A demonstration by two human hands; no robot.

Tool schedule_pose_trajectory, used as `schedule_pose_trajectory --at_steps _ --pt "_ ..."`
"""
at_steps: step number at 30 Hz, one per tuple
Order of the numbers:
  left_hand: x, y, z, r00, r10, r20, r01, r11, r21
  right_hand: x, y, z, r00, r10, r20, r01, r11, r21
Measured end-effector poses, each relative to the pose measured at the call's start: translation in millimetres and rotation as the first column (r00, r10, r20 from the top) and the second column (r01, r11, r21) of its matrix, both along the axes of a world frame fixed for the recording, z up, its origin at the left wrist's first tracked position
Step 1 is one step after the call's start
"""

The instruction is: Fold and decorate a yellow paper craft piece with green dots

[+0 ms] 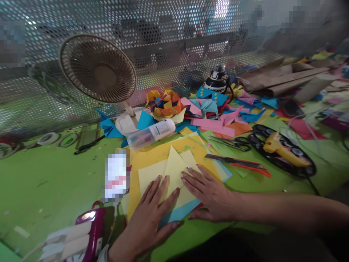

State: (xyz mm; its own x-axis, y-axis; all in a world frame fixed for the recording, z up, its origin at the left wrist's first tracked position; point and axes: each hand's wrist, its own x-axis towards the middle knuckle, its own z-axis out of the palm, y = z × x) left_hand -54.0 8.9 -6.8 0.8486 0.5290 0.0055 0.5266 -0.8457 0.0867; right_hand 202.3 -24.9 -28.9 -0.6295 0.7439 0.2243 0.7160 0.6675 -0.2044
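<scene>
My left hand [151, 213] lies with fingers spread on a folded pale yellow paper [171, 167], near its lower left. On the right part of the same paper rests my right hand [208, 191], its fingers stretched out flat. The folded paper has a raised pointed flap at its top. Beneath it are a larger orange-yellow sheet [133, 182] and a blue sheet [180, 214]. Part of the folded paper is hidden under both hands. Just right of the stack lie an orange box cutter [240, 163] and a pair of scissors [234, 142].
A desk fan [98, 72] stands behind a clear bottle [151, 134]. Colourful folded papers [212, 120] pile up before a black flask [216, 80]. A yellow glue gun [286, 149] lies on a black tray [272, 160]. At left are a blurred phone [116, 176] and a purple device [94, 225].
</scene>
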Motion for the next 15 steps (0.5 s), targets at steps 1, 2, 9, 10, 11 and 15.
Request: schedule_pose_trajectory --at_steps 1,2,9,10,11,15 --pt "-0.4 -0.1 0.1 1.0 0.003 0.0 -0.003 1.0 -0.001 0.0 -0.5 -0.1 1.0 -0.002 0.009 0.002 1.0 -0.005" --pt "-0.7 -0.2 0.4 1.0 0.005 0.001 -0.005 1.0 -0.001 -0.1 -1.1 -0.1 1.0 -0.003 0.019 0.004 1.0 -0.008" --pt "-0.5 -0.6 1.9 1.0 0.023 0.016 -0.024 1.0 0.016 -0.8 -3.2 1.0 0.999 -0.014 0.044 0.014 1.0 -0.006" --pt "-0.4 -0.7 1.7 1.0 0.024 0.014 -0.024 1.0 0.014 -0.8 -3.3 1.1 0.999 -0.016 0.049 0.017 1.0 -0.006" --pt "-0.4 -0.6 1.3 1.0 0.023 0.012 -0.023 1.0 0.01 -0.9 -3.3 1.3 0.998 -0.018 0.053 0.018 1.0 -0.005" --pt "-1.4 0.9 -0.9 1.0 0.017 -0.004 -0.017 1.0 -0.007 -1.2 -3.3 1.5 0.999 -0.022 0.046 0.021 1.0 0.01"
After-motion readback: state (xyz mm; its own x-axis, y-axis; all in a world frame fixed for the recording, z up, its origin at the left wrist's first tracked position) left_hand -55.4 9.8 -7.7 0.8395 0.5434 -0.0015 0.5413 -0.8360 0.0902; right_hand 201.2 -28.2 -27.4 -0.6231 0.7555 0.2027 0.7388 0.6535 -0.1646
